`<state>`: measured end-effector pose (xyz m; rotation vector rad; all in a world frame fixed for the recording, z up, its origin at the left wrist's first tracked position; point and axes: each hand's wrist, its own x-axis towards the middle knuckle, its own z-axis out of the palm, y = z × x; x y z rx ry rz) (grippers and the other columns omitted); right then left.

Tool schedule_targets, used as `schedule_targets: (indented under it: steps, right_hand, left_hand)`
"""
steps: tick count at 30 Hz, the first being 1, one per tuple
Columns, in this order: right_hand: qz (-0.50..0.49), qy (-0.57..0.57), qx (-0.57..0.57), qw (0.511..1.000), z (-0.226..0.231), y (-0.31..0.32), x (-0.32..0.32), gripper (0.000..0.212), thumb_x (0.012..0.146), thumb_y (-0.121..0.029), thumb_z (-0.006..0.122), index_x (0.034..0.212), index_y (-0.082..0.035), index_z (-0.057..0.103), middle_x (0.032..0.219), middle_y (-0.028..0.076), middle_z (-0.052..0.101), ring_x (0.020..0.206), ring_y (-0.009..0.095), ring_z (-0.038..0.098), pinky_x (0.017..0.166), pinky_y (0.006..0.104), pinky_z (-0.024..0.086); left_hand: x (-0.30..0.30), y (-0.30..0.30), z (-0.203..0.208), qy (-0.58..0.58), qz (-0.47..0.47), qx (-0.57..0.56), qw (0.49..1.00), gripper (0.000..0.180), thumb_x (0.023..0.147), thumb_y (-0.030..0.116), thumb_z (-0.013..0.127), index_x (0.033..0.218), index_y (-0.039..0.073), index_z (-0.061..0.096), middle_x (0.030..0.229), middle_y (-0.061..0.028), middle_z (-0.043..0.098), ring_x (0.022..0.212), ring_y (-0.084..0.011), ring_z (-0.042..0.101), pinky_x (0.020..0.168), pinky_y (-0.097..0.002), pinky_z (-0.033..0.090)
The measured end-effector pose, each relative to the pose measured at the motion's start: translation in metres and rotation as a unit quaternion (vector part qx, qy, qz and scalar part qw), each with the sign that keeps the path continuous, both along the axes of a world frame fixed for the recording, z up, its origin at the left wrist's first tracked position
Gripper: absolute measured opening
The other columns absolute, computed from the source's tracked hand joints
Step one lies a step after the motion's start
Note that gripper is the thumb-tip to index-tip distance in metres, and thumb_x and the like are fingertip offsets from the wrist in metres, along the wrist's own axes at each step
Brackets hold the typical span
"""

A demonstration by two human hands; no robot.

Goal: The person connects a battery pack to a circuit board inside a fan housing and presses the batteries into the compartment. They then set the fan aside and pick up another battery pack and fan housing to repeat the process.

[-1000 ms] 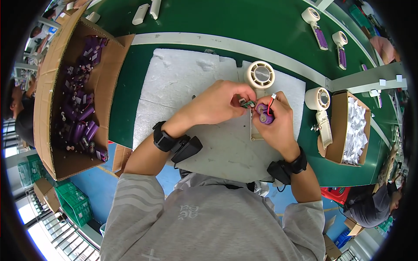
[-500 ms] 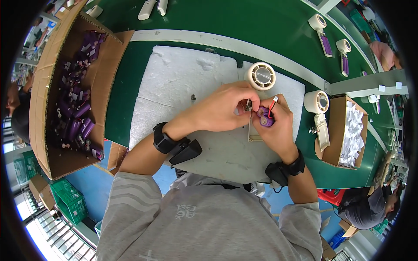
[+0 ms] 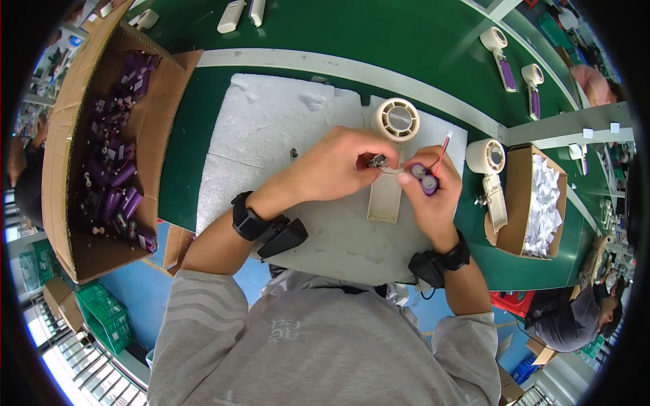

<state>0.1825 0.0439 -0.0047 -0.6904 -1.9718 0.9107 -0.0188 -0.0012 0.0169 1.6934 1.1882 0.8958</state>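
Batteries [image 3: 428, 184] pinched in right grip [image 3: 437, 201], circuit board [image 3: 378, 161] in left grip [image 3: 336, 166]; foam [image 3: 271, 125] on green bench [image 3: 379, 34], blue floor [image 3: 144, 291].

The left forearm [image 3: 215, 245] is slanting toward two o'clock, and the left hand [image 3: 342, 164] is holding its thumb and fingers in a pinch, tips pointing toward three. From the four o'clock side, the right forearm [image 3: 468, 289] is leaning toward half past eleven, while the right hand [image 3: 435, 196], near the left at its three o'clock, is curling its fingers into a grip.
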Motion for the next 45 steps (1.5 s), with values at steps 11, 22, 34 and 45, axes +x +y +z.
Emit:
schedule_targets:
  steps: [11,22,34,45]
  right_hand:
    - [-0.037,-0.066,0.073,0.994,0.009,-0.002,-0.004,0.008,0.082,-0.005,0.066,0.086,0.002,0.063,0.069,0.008,0.060,0.052,0.015,0.052,0.050,0.0245,0.040]
    - [0.017,-0.132,0.121,0.984,0.013,-0.004,0.002,0.005,0.080,-0.004,0.069,0.081,0.000,0.066,0.061,0.008,0.053,0.046,0.022,0.046,0.044,0.0331,0.037]
    - [-0.051,-0.112,0.116,0.986,0.005,-0.009,0.000,0.010,0.081,-0.005,0.071,0.087,-0.001,0.065,0.075,0.009,0.055,0.050,0.021,0.048,0.044,0.0314,0.039]
    - [-0.054,-0.067,0.172,0.981,0.004,-0.004,-0.002,0.011,0.075,-0.001,0.075,0.085,-0.004,0.070,0.073,0.006,0.057,0.049,0.016,0.051,0.044,0.0281,0.041]
  left_hand:
    - [-0.002,0.004,-0.011,-0.097,0.009,-0.089,0.991,0.019,0.087,0.016,0.070,0.094,-0.001,0.064,0.084,-0.0032,0.062,0.077,-0.0081,0.054,0.066,-0.0246,0.046]
    - [-0.001,0.007,-0.007,-0.036,-0.008,-0.046,0.998,0.018,0.094,0.016,0.064,0.088,-0.001,0.061,0.078,-0.0027,0.059,0.070,-0.0073,0.052,0.060,-0.0248,0.043]
    - [0.003,0.007,-0.013,-0.039,0.031,0.038,0.998,0.035,0.092,0.027,0.065,0.071,-0.001,0.061,0.064,-0.0093,0.056,0.056,-0.0204,0.050,0.052,-0.0346,0.038]
    - [0.005,0.009,-0.005,-0.036,0.042,0.001,0.998,0.034,0.093,0.026,0.064,0.071,0.000,0.063,0.063,-0.0076,0.058,0.055,-0.0158,0.052,0.052,-0.0310,0.040]
